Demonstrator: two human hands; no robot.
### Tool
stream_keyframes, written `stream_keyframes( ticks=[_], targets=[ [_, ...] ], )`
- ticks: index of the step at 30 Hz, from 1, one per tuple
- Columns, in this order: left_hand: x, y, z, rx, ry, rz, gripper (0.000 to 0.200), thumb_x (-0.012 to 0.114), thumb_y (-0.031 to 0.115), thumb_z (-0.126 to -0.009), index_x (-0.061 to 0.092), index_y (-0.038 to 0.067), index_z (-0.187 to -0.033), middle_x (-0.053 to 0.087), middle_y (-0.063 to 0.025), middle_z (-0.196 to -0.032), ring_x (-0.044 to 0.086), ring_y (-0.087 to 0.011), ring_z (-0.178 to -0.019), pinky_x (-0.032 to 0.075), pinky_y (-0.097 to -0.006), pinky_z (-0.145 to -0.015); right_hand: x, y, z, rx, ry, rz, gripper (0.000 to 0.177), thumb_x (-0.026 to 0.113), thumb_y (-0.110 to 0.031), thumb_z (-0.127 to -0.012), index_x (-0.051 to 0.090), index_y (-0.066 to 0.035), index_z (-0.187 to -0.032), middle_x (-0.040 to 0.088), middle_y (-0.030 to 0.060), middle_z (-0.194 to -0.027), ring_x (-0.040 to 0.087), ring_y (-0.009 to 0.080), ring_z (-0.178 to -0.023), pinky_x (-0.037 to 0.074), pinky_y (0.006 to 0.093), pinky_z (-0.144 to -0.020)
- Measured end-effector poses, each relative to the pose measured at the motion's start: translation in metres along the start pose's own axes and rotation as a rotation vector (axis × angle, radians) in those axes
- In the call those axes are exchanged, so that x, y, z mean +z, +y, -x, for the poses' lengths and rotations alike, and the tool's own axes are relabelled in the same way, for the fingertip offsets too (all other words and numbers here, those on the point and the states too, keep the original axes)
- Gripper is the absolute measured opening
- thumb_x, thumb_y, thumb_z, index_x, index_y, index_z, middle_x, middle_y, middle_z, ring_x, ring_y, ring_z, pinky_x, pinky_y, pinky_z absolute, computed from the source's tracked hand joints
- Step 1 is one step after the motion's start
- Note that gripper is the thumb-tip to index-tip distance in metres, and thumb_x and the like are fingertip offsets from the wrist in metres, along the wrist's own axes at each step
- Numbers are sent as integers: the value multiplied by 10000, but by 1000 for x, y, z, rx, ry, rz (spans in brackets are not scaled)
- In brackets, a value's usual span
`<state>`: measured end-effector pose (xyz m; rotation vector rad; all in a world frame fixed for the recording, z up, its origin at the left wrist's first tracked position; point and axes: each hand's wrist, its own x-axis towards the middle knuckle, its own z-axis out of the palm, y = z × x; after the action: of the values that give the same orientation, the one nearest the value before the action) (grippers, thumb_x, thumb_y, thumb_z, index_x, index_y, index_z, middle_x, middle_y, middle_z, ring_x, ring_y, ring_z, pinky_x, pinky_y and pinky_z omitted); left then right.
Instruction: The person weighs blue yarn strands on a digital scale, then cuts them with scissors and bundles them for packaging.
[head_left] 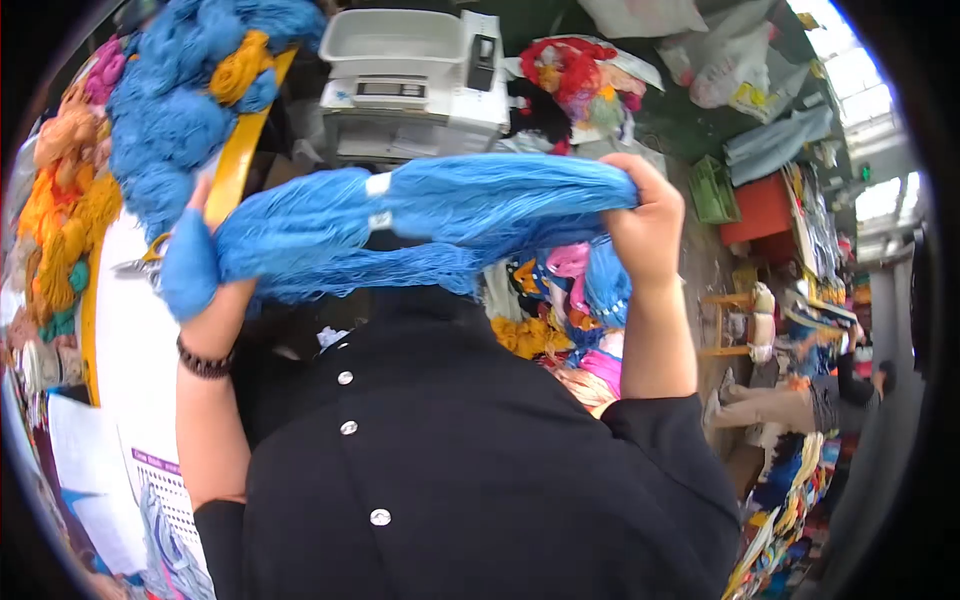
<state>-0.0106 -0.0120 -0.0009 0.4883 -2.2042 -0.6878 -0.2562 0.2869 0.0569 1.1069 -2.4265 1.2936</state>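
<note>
A long skein of blue yarn point(480, 200) stretches between my hands in front of my chest, with two white paper bands around its strands near the middle. My right hand point(650, 225) is closed around one end, fingers through the loop. At the other end, the yarn wraps over my left hand point(222, 305), hiding most of its fingers; the thumb points up and a dark beaded bracelet point(205, 360) circles the wrist. Scissors point(150, 262) with a yellow-orange handle show right beside the yarn on my left hand.
On the left, a white table point(135, 350) with a yellow edge carries heaped blue yarn point(165, 120) and orange skeins point(55, 210). Ahead stands a digital scale point(390, 92) under a white plastic tub point(392, 38). Colourful yarn point(570, 310) lies below my right forearm. Another person point(800, 400) is at far right.
</note>
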Motion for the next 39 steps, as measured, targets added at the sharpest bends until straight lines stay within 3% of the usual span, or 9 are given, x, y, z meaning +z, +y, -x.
stream_keyframes(
  ticks=[8,11,13,16,21,27,29,31,39],
  targets=[
    [-47,-66,42,-147,243,-436,435,500,185,-954,458,-17,-1337,636,-149,-1046,612,-223,-913,465,-289,-855,-1,35,70,-19,181,186,220,651,-20,-733,676,-31,-951,686,122,-893,663,253,-838,499,318,-768],
    [-65,-54,45,-244,357,111,409,529,151,-936,467,-41,-1292,599,-157,-1086,595,-219,-961,459,-336,-901,-2,34,80,104,146,41,241,660,-39,-758,684,-35,-997,691,128,-919,663,245,-874,496,312,-802],
    [-72,-71,52,-261,208,551,370,553,119,-918,494,-63,-1235,570,-197,-1180,591,-254,-1002,444,-374,-947,1,54,85,210,145,-31,229,657,-37,-775,682,-24,-1003,696,115,-933,662,208,-882,494,305,-805],
    [-21,-67,73,-119,-6,59,451,649,50,-833,494,-43,-1246,531,-196,-1266,564,-257,-1063,419,-382,-973,15,102,102,362,111,-5,224,628,-39,-780,685,-34,-997,700,112,-873,666,194,-842,502,304,-773],
    [12,-48,90,-699,-462,991,783,588,123,-799,213,57,-1483,350,-174,-1475,351,-3,-496,270,-130,-465,58,156,136,571,-710,721,374,682,-320,-711,654,-124,-1029,645,145,-1041,617,339,-984,506,460,-844],
    [-7,-69,49,-630,-291,1379,655,455,292,-974,132,50,-1491,298,-138,-1503,401,-40,-619,330,-152,-486,127,27,64,-7,-655,-201,388,660,-276,-794,638,-50,-1109,648,154,-1059,612,308,-1009,482,402,-880],
    [-12,-57,32,-606,-339,1384,688,438,376,-978,115,54,-1492,305,-163,-1489,537,-170,-1084,462,-234,-762,157,-17,36,-30,-804,-451,363,662,-249,-818,630,-28,-1104,649,164,-1029,628,285,-982,499,371,-846],
    [-7,-32,20,-528,-352,1424,743,336,530,-968,154,24,-1481,316,-213,-1471,351,-297,-1343,288,-397,-1097,184,-55,21,-130,-780,-580,396,676,-236,-828,601,-7,-1143,637,166,-1059,626,262,-995,498,352,-856],
    [-20,-13,-5,-207,-270,672,833,227,646,-939,441,-58,-1330,482,-210,-1345,479,-267,-1228,362,-359,-1023,227,-119,-3,122,-1106,-1171,364,657,-178,-883,560,22,-1172,616,57,-1060,568,130,-966,457,287,-861]
  ],
)
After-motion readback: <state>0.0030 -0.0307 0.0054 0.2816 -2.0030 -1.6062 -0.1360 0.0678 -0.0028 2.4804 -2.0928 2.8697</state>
